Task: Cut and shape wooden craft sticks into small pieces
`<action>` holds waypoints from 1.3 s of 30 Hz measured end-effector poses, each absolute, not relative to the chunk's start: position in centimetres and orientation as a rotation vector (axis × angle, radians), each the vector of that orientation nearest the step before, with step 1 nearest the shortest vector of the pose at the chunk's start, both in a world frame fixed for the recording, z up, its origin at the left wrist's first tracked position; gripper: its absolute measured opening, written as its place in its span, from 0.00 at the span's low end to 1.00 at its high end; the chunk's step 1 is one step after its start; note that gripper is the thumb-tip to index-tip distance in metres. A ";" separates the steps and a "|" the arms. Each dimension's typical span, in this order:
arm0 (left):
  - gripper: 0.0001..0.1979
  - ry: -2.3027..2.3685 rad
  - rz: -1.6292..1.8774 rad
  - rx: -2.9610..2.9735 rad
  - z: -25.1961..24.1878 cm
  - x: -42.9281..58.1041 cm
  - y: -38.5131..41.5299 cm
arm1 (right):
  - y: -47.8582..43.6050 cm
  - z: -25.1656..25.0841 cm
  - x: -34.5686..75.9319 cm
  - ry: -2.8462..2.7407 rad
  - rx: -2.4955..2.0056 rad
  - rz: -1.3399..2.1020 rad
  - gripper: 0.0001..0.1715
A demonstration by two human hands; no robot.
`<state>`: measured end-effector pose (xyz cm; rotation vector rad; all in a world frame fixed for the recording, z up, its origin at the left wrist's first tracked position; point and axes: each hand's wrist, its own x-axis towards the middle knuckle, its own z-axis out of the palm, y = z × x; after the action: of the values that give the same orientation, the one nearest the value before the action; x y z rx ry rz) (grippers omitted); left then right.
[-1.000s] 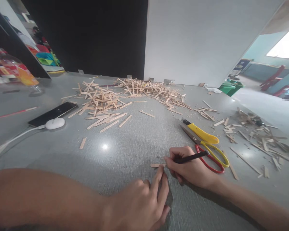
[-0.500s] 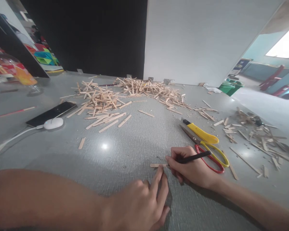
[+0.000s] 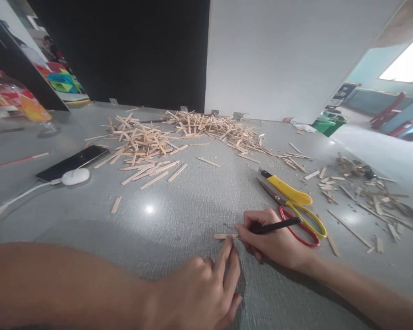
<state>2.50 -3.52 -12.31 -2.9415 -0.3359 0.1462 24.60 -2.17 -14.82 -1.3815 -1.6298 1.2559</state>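
A short wooden stick (image 3: 223, 236) lies flat on the grey table in front of me. My left hand (image 3: 206, 284) presses it down with a fingertip; the other fingers are stretched out and the thumb is apart. In my right hand (image 3: 266, 236) is a black pen (image 3: 278, 225), gripped between thumb and fingers like a writing tool. The pen's tip is hidden behind the fingers, near the right end of the stick. Just beyond the right hand lie scissors (image 3: 289, 213) with one red and one yellow handle, beside a yellow utility knife (image 3: 291, 189).
Wooden sticks (image 3: 144, 142) are heaped along the back by a black and white panel (image 3: 296, 55). Broken stick pieces (image 3: 378, 201) litter the right side. On the left are a phone (image 3: 72, 162), a white corded device (image 3: 75, 177) and a bottle (image 3: 27, 103).
Almost nothing differs. Both hands, the pen and the stick keep their places; the whole view has shifted very slightly.
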 end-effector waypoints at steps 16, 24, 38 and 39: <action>0.31 -0.351 0.157 -2.936 -12.4 2.4 -3.7 | -2.2 -14.7 24.6 -1.628 -1.440 1.285 0.24; 0.31 -0.335 0.147 -2.936 -12.4 2.4 -3.7 | -2.3 -14.7 24.7 -1.620 -1.481 1.304 0.22; 0.31 -0.351 0.230 -2.990 -11.9 2.7 -3.3 | -2.0 -14.5 24.2 -1.530 -1.398 1.336 0.22; 0.31 -0.357 0.223 -2.995 -12.0 2.7 -3.4 | -2.1 -14.6 24.1 -1.551 -1.404 1.325 0.22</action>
<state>2.70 -3.36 -11.98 -2.9950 -0.3569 0.2228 24.11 -2.07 -14.58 -1.4040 -1.5505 1.3248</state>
